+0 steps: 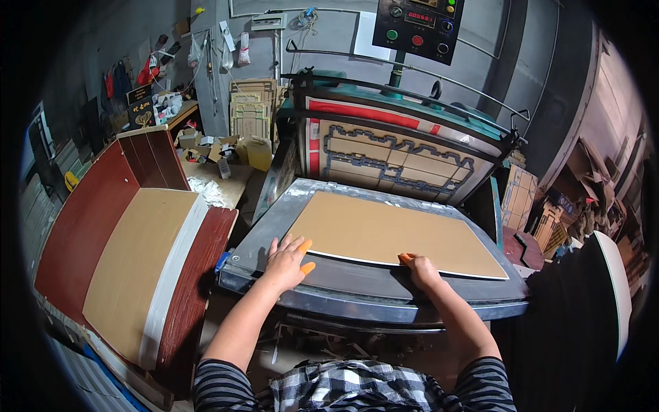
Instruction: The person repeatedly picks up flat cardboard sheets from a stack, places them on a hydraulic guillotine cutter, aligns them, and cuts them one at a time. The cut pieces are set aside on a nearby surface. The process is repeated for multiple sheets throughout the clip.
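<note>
A large tan cardboard sheet (398, 230) with a white near edge lies on the grey metal bed (336, 278) of a die-cutting press. My left hand (285, 264) rests by the sheet's near left corner with its fingers spread, orange finger covers on the thumb and one finger. At the middle of the near edge, my right hand (420, 270) is closed, pinching that edge; an orange cover shows on a fingertip. Behind the sheet, the raised platen carries a wooden die board (395, 172) with dark foam strips along its cutting lines.
To my left a red-brown wooden bin (89, 220) holds a stack of tan sheets (141, 254). A control panel (417, 31) with buttons hangs above the press. Dark stacked material (570, 323) stands at my right, with cardboard scraps (604, 178) behind it.
</note>
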The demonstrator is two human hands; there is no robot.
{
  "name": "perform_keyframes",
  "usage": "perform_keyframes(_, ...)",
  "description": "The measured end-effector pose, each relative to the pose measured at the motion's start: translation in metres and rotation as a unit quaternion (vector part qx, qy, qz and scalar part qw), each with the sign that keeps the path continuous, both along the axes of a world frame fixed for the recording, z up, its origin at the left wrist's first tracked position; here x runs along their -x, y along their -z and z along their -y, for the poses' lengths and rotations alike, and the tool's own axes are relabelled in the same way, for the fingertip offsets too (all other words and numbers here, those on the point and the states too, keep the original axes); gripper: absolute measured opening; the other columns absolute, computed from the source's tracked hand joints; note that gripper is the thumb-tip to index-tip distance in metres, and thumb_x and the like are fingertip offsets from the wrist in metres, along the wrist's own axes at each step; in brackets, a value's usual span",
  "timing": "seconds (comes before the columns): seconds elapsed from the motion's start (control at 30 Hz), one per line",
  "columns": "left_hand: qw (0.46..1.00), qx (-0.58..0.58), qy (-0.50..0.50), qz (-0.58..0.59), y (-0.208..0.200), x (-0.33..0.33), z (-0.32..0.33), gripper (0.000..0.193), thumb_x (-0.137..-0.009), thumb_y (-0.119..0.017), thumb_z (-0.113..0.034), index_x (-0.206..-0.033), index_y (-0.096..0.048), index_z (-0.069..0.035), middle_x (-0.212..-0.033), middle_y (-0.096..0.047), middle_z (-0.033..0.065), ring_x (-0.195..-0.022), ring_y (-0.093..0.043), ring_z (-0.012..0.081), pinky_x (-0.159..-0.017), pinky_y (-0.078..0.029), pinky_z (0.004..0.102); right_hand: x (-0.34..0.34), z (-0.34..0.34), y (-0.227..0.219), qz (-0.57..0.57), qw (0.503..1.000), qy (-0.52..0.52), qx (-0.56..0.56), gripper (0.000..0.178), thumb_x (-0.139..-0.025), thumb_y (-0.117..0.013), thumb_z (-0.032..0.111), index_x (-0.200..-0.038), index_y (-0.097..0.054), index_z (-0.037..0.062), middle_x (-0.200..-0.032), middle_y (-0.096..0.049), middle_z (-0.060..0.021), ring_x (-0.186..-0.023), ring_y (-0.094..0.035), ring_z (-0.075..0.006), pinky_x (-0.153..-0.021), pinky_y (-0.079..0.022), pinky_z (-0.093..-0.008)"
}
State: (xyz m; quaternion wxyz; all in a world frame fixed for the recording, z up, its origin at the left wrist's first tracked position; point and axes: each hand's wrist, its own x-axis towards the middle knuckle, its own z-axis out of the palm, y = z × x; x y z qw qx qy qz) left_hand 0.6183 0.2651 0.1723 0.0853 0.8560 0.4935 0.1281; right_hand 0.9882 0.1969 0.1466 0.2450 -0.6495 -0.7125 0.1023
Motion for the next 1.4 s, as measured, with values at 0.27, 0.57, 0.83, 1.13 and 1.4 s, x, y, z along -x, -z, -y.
perform_keyframes(0.27, 0.991, 0.042, 0.055, -0.117, 0.006, -0.049, -0.033, 0.072, -0.087, -0.052, -0.060, -0.143, -0.042, -0.016, -0.152, -0.034, 0.0079, -0.142, -0.023, 0.0314, -0.115, -0.012, 0.0529, -0.046, -0.040, 0.021, 0.006, 0.986, 0.019, 0.163, 0.038, -0.082, -0.066, 0.017, -0.118, -0.064, 0.0065, -0.110, -0.067, -0.0145, -0.107, -0.062, -0.0286, -0.090, -0.048, -0.0334)
perform_keyframes(0.57, 0.966, 0.114, 0.175, -0.150, 0.001, -0.169, -0.020, 0.075, -0.089, -0.048, -0.059, -0.145, -0.038, -0.010, -0.155, -0.027, 0.0064, -0.144, -0.020, 0.0316, -0.116, -0.012, 0.0511, -0.031, -0.029, -0.028, 0.037, 0.958, -0.017, 0.284, 0.074, -0.080, -0.063, 0.051, -0.139, -0.047, 0.0099, -0.144, -0.043, -0.0161, -0.134, -0.039, -0.0318, -0.110, -0.031, -0.0343)
perform_keyframes(0.83, 0.959, 0.145, 0.192, -0.149, 0.012, -0.214, 0.000, 0.077, -0.091, -0.042, -0.063, -0.149, -0.029, -0.013, -0.157, -0.022, 0.0075, -0.144, -0.017, 0.0350, -0.115, -0.016, 0.0516, -0.043, -0.035, 0.000, -0.056, 0.969, -0.011, 0.240, 0.072, -0.091, -0.051, 0.048, -0.145, -0.034, 0.0042, -0.147, -0.039, -0.0184, -0.136, -0.037, -0.0312, -0.112, -0.029, -0.0354)
perform_keyframes(1.13, 0.958, 0.159, 0.170, -0.170, 0.018, -0.213, 0.002, 0.080, -0.089, -0.041, -0.065, -0.150, -0.025, -0.016, -0.152, -0.029, 0.0157, -0.141, -0.024, 0.0358, -0.113, -0.018, 0.0527, -0.052, -0.071, -0.115, 0.016, 0.998, -0.042, -0.045, 0.058, -0.083, -0.069, 0.027, -0.131, -0.050, 0.0005, -0.126, -0.055, -0.0238, -0.116, -0.053, -0.0392, -0.099, -0.044, -0.0394)
perform_keyframes(1.4, 0.980, -0.081, 0.183, -0.019, 0.063, -0.211, -0.001, 0.073, -0.082, -0.050, -0.071, -0.124, -0.062, -0.013, -0.137, -0.052, 0.0061, -0.127, -0.045, 0.0335, -0.103, -0.034, 0.0482, -0.049, -0.199, -0.335, 0.332, 0.862, 0.179, -0.338, 0.066, -0.077, -0.070, 0.025, -0.135, -0.046, 0.0049, -0.148, -0.035, -0.0159, -0.142, -0.024, -0.0314, -0.109, -0.025, -0.0548)
